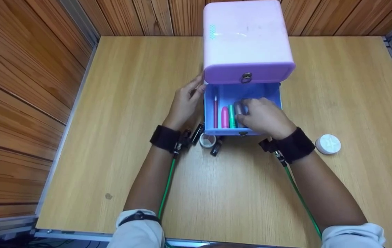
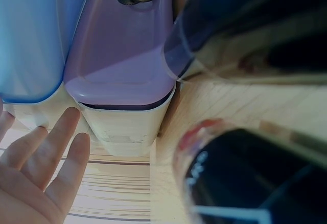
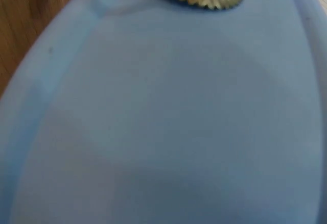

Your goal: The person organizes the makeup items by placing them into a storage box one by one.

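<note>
A pink and purple drawer box (image 1: 247, 32) stands at the back of the table, its blue drawer (image 1: 264, 91) pulled out. Inside the drawer my right hand (image 1: 266, 115) pinches a dark grey tube (image 1: 239, 109) between thumb and fingers. To the left of that tube lie a green tube (image 1: 231, 117), a pink tube (image 1: 224, 117) and a slim dark red pencil (image 1: 215, 112). My left hand (image 1: 187, 101) rests against the box's left side with fingers extended; in the left wrist view those fingers (image 2: 59, 142) are spread beside the cream casing. The right wrist view shows mostly the drawer front (image 3: 173, 106).
Below the drawer front sit a small round container (image 1: 207, 140), a black tube (image 1: 216, 148) and another black cylinder (image 1: 198, 133). A white round jar (image 1: 328, 144) stands right of my right wrist. Wooden panels (image 1: 23, 103) wall the table at the left and back.
</note>
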Demonstrator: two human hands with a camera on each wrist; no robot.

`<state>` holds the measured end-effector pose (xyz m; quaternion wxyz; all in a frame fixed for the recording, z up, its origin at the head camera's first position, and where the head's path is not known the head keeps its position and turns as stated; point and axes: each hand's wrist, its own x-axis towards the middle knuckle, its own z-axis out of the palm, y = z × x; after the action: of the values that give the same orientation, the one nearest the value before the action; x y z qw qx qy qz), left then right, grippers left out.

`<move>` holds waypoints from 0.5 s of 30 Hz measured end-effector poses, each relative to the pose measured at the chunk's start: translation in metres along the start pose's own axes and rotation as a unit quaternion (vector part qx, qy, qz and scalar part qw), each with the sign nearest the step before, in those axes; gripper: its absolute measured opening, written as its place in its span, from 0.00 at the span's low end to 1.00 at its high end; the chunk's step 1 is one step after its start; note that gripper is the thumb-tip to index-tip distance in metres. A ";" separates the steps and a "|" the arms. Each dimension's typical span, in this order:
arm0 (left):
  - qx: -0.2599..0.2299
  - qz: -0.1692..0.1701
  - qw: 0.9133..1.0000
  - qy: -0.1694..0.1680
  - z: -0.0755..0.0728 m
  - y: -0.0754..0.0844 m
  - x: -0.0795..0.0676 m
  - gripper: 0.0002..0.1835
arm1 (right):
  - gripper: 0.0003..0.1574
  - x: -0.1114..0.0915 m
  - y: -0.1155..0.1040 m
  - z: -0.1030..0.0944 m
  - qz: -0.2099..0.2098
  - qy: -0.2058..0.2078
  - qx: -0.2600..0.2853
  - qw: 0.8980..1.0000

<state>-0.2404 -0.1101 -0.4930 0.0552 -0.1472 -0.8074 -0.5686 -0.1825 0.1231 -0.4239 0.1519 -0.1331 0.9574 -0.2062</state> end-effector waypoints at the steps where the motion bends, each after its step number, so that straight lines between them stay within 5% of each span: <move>1: -0.003 -0.001 1.000 0.000 0.000 0.000 0.000 0.27 | 0.26 0.001 0.000 0.000 -0.002 -0.002 0.000 1.000; 7: 0.001 0.003 1.000 -0.001 -0.001 -0.002 -0.001 0.28 | 0.11 0.002 0.000 0.003 -0.016 0.008 -0.006 1.000; 15: -0.005 0.002 1.000 -0.001 -0.002 -0.002 -0.001 0.27 | 0.13 0.001 -0.001 0.002 -0.029 0.025 -0.010 0.999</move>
<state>-0.2399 -0.1131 -0.4942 0.0553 -0.1497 -0.8044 -0.5722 -0.1828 0.1215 -0.4253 0.1204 -0.1571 0.9588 -0.2038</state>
